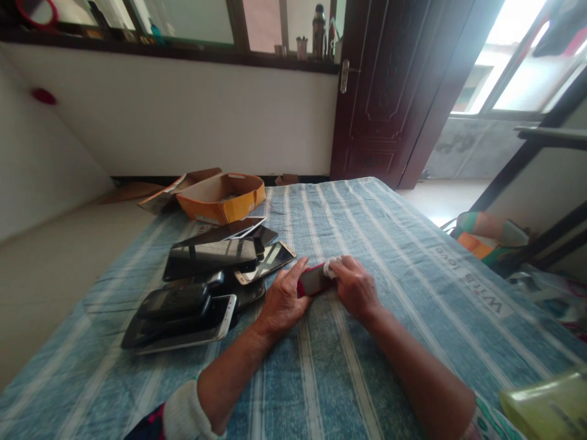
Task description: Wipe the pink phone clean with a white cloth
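Note:
A small phone with a red edge (pixel 314 281) lies in my left hand (pixel 285 298), whose fingers and thumb close round its left end. My right hand (pixel 356 286) pinches a crumpled white tissue (pixel 331 266) and presses it on the phone's right end. Left of my hands is a heap of phones: a gold-framed smartphone (pixel 266 264), a large black tablet-like device (pixel 210 256), a black handset (pixel 172 302) and a white-edged smartphone (pixel 225 316) at the near side. How many lie beneath is hidden.
An open orange cardboard box (pixel 221 201) stands at the table's far left. The striped blue cloth (pixel 389 244) covers the table. A yellow plastic packet (pixel 548 403) lies at the near right corner. Beyond the table are a dark red door (pixel 380 91) and a windowsill with a flask (pixel 319 33).

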Motion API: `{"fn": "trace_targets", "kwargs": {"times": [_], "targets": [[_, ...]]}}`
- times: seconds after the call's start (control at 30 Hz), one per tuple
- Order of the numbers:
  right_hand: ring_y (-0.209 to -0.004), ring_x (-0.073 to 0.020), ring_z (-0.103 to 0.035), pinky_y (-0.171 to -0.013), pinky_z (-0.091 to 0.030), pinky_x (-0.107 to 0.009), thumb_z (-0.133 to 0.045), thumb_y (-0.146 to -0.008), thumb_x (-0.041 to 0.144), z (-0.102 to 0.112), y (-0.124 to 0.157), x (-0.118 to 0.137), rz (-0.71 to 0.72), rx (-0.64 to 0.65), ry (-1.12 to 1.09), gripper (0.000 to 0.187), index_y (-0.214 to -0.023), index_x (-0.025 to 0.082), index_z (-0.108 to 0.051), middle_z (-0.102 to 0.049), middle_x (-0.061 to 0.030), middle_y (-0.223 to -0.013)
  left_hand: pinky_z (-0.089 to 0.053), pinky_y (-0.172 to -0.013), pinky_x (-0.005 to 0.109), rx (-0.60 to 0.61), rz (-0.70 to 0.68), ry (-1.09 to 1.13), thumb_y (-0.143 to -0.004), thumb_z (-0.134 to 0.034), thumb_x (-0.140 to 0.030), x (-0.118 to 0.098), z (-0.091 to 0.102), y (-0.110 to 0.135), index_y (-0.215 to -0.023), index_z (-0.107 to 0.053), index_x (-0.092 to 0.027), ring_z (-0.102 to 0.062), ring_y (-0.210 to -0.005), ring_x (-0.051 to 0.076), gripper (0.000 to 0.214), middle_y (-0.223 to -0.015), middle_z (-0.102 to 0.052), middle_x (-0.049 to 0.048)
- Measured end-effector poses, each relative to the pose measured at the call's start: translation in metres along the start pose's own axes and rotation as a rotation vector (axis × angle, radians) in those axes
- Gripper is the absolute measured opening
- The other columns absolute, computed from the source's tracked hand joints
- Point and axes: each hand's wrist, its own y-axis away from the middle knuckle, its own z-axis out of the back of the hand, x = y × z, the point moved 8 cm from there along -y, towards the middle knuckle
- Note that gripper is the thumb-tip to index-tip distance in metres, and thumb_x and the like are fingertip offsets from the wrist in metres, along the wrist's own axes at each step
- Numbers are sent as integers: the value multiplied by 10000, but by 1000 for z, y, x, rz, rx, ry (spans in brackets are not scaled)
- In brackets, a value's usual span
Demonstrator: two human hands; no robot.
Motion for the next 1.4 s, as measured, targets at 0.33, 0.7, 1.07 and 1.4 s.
{"fn": "trace_targets", "kwargs": {"times": [0.33, 0.7, 1.07, 1.4], "targets": [[-680, -139, -566, -635, -399, -237, -534, -820, 273, 0, -5, -48, -386, 2, -494, 216, -748, 185, -718, -630, -3, -726, -506, -988, 417, 74, -462, -259, -778, -599, -58, -18, -11, 10, -1420, -408, -211, -592, -1143, 252, 688, -1290, -612, 100], [-623, -120, -527, -602, -372, -223, -478, -765, 133, 13, -9, -39, -229, 35, -371, 210, -698, 196, -667, -587, 13, -674, -561, -910, 366, 77, -520, -235, -813, -558, -77, -28, -4, 21, -1352, -500, -167, -656, -1032, 228, 549, -1143, -680, 107], [-738, -195, -444, -658, -296, -321, -520, -861, 105, 19, 2, 52, 309, -53, 256, 223, -661, 185, -582, -553, -49, -728, -586, -887, 357, -39, -226, 73, -873, -565, -265, -4, 3, 12, -1209, -593, -122, -713, -968, 233, 367, -1071, -732, 123], [-746, -188, -466, -676, -297, -316, -554, -833, 97, 17, -4, 47, 249, 6, 192, 208, -652, 191, -591, -573, -38, -732, -593, -847, 368, -23, -167, 47, -838, -581, -267, 0, 5, 10, -1218, -582, -152, -723, -919, 238, 397, -996, -750, 98]]}}
